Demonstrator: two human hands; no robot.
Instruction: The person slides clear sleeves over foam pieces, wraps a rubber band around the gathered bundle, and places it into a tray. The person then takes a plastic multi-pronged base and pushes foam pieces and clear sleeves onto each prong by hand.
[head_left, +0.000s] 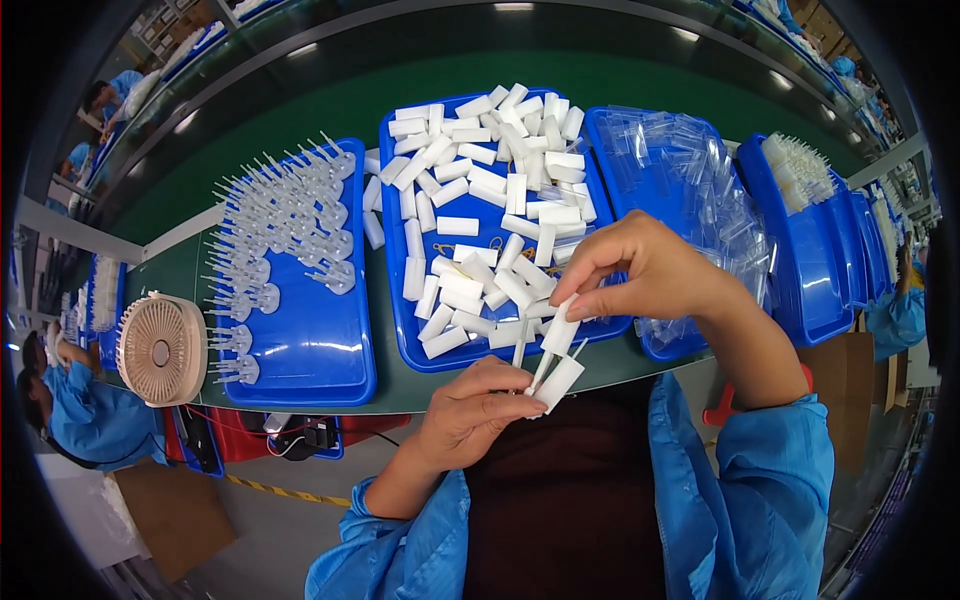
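My left hand (482, 405) is closed in a pinch on a translucent plastic piece with thin upright prongs (522, 345). One white block (562, 384) sits on a prong of that piece, near my fingertips. Between the thumb and fingers of my right hand (635, 265) is another white rectangular block (560, 328), its lower end at the tip of a second prong. Whether the prong enters the block, I cannot tell. Both hands are held in front of the near edge of a blue tray (395, 330) heaped with loose white blocks (458, 226).
On the left, a blue tray (320, 350) carries several pronged clear pieces (290, 215), with a beige fan (162, 350) beside it. Clear plastic sleeves (680, 170) fill a tray to the right. Further right, more blue trays (815, 270) hold finished-looking rows of white pieces. Co-workers in blue (100, 410) sit nearby.
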